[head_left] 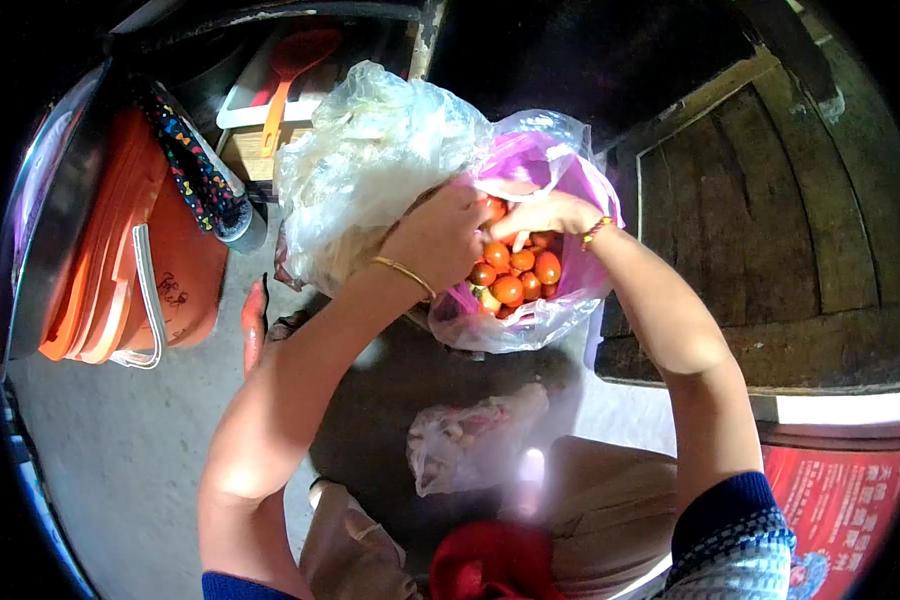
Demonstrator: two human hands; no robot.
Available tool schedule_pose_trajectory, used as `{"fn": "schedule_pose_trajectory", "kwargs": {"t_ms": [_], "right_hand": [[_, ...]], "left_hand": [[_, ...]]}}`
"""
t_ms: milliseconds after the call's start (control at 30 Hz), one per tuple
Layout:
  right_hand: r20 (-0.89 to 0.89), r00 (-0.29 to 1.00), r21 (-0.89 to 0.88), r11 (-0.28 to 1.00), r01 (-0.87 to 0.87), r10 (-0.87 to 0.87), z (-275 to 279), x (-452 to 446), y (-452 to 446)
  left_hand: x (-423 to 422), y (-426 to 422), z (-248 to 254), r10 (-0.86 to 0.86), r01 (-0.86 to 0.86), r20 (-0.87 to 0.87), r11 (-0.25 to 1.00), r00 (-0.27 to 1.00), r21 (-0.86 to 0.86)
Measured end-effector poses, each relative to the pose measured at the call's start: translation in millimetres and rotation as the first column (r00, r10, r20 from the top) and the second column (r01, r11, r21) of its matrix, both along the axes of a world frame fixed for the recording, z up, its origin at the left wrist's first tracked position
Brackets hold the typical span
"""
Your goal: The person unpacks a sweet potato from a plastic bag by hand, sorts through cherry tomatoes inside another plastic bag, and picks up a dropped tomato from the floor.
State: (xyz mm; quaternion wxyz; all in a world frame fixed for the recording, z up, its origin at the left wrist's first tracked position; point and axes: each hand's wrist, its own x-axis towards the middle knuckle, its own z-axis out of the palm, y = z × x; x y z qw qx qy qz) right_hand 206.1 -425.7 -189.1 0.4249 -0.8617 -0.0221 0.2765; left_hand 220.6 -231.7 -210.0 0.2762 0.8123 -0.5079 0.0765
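Red and orange tomatoes, several of them small, fill a pink and clear plastic bag on the floor ahead of me. My left hand is closed at the bag's left rim, its fingers curled and partly hidden; it seems to grip the plastic. From the right, my right hand reaches inside the bag with bent fingers just over the tomatoes; whatever is between them is hidden. One redder tomato shows between the two hands. Touching the left side is a larger clear plastic bag with pale contents.
An orange bucket with a white handle stands left, beside a long reddish root-like item. An orange slotted spoon lies behind. A small knotted bag sits near my knees. Wooden door and red box are right.
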Motion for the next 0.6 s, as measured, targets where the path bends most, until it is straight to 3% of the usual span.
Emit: {"fn": "schedule_pose_trajectory", "kwargs": {"t_ms": [67,100,133,167,200,267,333,367,400,433,467,500,533,600], "right_hand": [[0.006,0.983,0.164,0.97,0.18,-0.184,25,-6,2],[-0.08,0.987,0.145,0.978,0.151,-0.14,45,-2,7],[-0.077,0.976,0.196,0.956,0.217,-0.205,62,-12,15],[-0.057,0.979,0.261,0.943,0.206,-0.198,70,-18,24],[-0.035,0.98,0.325,0.925,0.195,-0.195,74,-21,29],[-0.05,0.998,0.281,0.959,0.043,-0.03,75,-22,38],[0.146,0.978,0.295,0.938,-0.184,0.146,61,-19,34],[0.032,0.996,0.355,0.93,-0.093,0.087,66,-18,32],[-0.084,0.996,0.403,0.915,0.001,0.036,72,-17,29],[0.023,0.998,0.395,0.918,0.042,-0.056,69,-19,27],[0.022,0.999,0.391,0.92,0.037,-0.049,67,-19,22],[0.033,0.998,0.07,0.996,0.056,-0.058,65,-19,16],[0.049,0.997,-0.257,0.964,0.073,-0.062,60,-19,10],[0.305,0.914,-0.644,0.765,-0.008,0.266,32,-33,5]], "left_hand": [[-3,-12,-12,0.01,-0.135,-0.374,0.941,0.927,-0.309],[-15,-4,19,-0.102,-0.264,-0.791,0.91,0.603,-0.319],[-15,-6,17,-0.107,-0.262,-0.791,0.91,0.602,-0.323],[-15,-8,17,-0.355,-0.466,-0.935,0.828,-0.007,-0.311],[-15,-11,18,-0.56,-0.609,-0.61,0.778,-0.56,-0.155],[-20,-14,22,-0.642,-0.637,-0.519,0.738,-0.564,-0.221],[-30,-19,28,-0.816,-0.759,-0.415,0.551,-0.403,-0.347],[-30,-21,26,-0.831,-0.833,-0.383,0.507,-0.403,-0.221],[-28,-20,17,-0.832,-0.834,-0.38,0.506,-0.405,-0.219],[-24,-17,4,-0.829,-0.827,-0.385,0.512,-0.404,-0.234],[-22,-13,3,-0.828,-0.82,-0.391,0.515,-0.402,-0.249],[-22,-8,4,-0.809,-0.823,-0.4,0.534,-0.431,-0.193],[-21,-3,1,-0.813,-0.826,-0.397,0.529,-0.427,-0.194],[-21,7,-2,-0.776,-0.756,-0.468,0.587,-0.424,-0.289]]}}
